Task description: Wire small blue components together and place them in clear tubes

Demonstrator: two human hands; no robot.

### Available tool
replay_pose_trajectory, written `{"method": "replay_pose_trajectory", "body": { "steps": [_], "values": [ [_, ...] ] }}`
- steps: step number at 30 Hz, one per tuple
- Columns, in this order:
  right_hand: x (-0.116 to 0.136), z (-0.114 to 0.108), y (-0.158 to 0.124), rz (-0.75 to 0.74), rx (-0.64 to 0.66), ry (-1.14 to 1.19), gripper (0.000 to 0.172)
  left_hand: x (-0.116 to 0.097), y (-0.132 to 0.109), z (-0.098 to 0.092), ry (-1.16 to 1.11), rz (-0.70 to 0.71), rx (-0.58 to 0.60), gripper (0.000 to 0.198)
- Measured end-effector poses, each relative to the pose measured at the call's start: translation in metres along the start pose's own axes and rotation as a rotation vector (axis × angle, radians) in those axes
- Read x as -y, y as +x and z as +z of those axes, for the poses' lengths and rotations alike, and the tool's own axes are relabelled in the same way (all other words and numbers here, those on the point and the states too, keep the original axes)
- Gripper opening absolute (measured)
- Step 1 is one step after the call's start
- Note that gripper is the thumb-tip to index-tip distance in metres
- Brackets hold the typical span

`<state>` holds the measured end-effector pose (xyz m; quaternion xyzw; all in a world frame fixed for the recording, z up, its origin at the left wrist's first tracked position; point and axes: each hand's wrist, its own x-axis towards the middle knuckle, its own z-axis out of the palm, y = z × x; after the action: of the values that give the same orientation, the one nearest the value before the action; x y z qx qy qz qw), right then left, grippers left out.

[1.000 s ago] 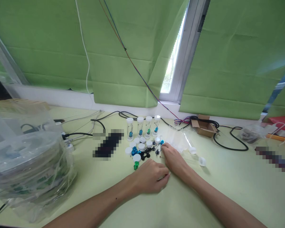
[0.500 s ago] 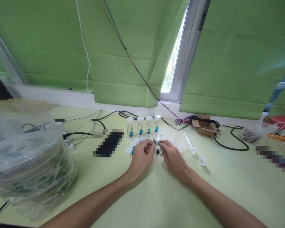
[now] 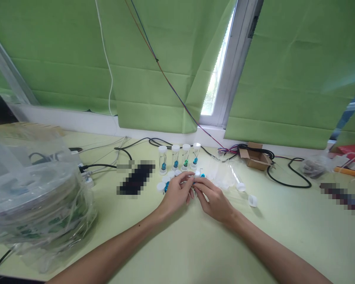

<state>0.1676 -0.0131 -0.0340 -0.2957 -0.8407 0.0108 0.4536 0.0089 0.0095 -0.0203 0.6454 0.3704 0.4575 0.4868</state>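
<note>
My left hand point(image 3: 179, 190) and my right hand point(image 3: 211, 195) meet fingertip to fingertip over the table. Both are closed in a pinch, and what they hold is too small and covered to name. Just behind them stand several clear tubes point(image 3: 175, 156) with white caps, each with a small blue or green part and a bent metal piece inside. Left of my left hand lie loose white caps point(image 3: 161, 187) and a blue part point(image 3: 166, 186). Another blue part point(image 3: 202, 176) lies beyond my right fingers.
Right of my hands lie clear empty tubes point(image 3: 235, 175) and a white cap point(image 3: 252, 201). A cardboard box point(image 3: 256, 159) and black cables point(image 3: 290, 184) are behind. A blurred dark object point(image 3: 137, 177) and a plastic-wrapped spool point(image 3: 38, 209) lie to the left.
My hands have come together, the right one moving left to meet the left. The small parts between them are now covered, and a blue part behind has come into sight.
</note>
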Motion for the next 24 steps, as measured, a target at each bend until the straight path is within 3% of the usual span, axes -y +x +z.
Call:
{"method": "replay_pose_trajectory", "body": {
  "steps": [10, 15, 19, 24],
  "values": [
    [0.002, -0.001, 0.002, -0.016, 0.004, 0.022, 0.026, 0.0, 0.0, 0.0, 0.034, 0.061, -0.029, 0.032],
    [0.0, -0.002, 0.0, -0.001, -0.055, -0.008, 0.027, -0.001, 0.0, -0.002, 0.082, 0.061, -0.11, 0.031],
    [-0.006, -0.004, 0.0, 0.066, -0.092, -0.026, 0.024, -0.002, -0.001, -0.003, 0.266, 0.118, -0.138, 0.027],
    [-0.011, -0.007, 0.001, 0.159, -0.057, -0.067, 0.02, 0.002, -0.004, -0.003, 0.572, 0.255, -0.029, 0.024]
  ]
}}
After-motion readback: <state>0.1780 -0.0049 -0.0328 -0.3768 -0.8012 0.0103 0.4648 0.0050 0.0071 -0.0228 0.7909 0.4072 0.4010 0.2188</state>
